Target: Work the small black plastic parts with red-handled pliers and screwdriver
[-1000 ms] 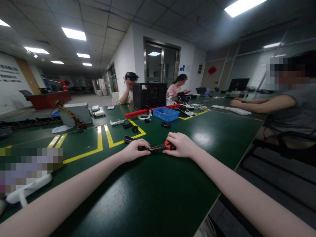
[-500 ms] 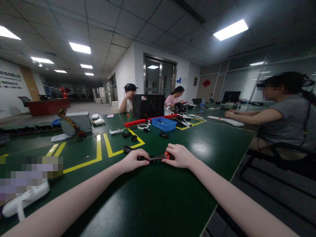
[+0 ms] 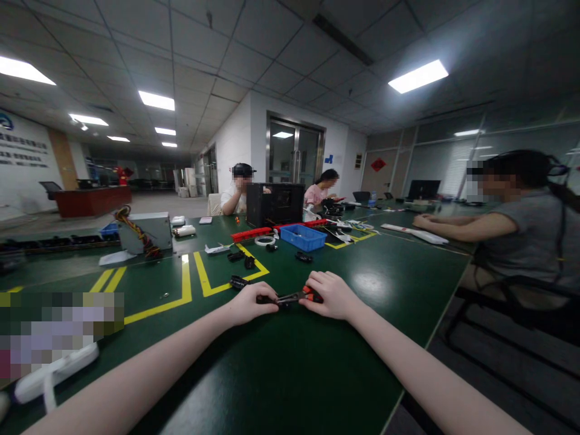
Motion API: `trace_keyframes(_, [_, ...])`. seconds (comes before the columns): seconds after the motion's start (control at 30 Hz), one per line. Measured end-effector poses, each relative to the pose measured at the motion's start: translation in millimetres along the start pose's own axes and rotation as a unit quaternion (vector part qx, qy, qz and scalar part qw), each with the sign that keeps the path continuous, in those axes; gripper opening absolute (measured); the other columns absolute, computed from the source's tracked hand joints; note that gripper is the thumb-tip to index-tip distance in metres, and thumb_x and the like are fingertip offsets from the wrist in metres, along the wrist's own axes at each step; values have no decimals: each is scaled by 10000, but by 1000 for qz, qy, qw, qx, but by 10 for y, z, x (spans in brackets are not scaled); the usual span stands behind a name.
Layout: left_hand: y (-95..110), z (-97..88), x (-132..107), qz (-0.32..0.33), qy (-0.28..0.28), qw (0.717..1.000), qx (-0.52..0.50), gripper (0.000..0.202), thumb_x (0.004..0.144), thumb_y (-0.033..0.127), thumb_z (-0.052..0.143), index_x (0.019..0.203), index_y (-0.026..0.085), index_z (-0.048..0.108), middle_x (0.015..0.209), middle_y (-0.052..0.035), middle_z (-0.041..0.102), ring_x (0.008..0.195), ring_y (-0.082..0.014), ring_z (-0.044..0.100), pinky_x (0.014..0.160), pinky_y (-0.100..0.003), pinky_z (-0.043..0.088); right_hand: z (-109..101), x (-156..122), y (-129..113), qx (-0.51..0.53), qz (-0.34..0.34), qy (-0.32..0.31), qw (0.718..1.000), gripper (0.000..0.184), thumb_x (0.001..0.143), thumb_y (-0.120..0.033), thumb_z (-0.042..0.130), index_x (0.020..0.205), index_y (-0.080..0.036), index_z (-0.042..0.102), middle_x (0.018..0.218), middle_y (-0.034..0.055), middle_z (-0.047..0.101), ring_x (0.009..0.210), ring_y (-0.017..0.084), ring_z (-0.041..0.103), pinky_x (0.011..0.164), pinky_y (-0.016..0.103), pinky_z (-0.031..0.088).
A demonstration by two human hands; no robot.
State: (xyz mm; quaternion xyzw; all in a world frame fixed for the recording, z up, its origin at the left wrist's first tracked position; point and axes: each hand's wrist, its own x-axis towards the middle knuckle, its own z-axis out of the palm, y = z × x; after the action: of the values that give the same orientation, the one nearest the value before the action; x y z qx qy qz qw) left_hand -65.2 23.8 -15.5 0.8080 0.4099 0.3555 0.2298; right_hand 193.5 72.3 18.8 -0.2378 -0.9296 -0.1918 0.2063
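Observation:
In the head view, my right hand [image 3: 333, 294] is closed around the red-and-black handles of a pair of pliers [image 3: 290, 298]. The metal jaws point left, at a small black part [image 3: 263, 299] that my left hand [image 3: 248, 304] pinches between thumb and fingers. Jaw tips and part meet at the left fingertips; whether the jaws grip it is too small to tell. Just beyond my left hand lies a ribbed black piece [image 3: 238, 281]. Another small black piece [image 3: 304, 257] rests on the green table [image 3: 290, 374] farther out.
Beyond the hands stand a blue tray [image 3: 302, 246], a white cable coil [image 3: 264, 241] and a black computer case [image 3: 274, 205]. A power supply [image 3: 151, 232] with coloured wires sits left; a white power strip [image 3: 58, 371] lies near my left forearm. A person [image 3: 521, 223] sits at the right.
The view has tilted slightly upward, so the table items appear lower. Both hands keep their holds, with the pliers still at the black part.

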Motion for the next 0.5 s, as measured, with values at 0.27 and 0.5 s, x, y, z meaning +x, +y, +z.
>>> trace_keyframes(0.27, [26,-7,-3,-2,-3,1000,-7,134,796,267,684,877,167,721,1000,-64,667,962,-191,608,907,-304,442,3,-9,16,9,-1,-9,1000,353,858,-509,510,808,-166,579,831,63,561,707,158,523,648,285,357])
trace_keyframes(0.5, [33,-14,-3,-8,-4,1000,8,138,790,278,689,877,180,729,1037,-67,651,987,-201,606,924,-328,443,-24,-10,41,17,9,-41,999,353,860,-507,510,803,-168,589,824,52,560,694,150,527,644,280,373])
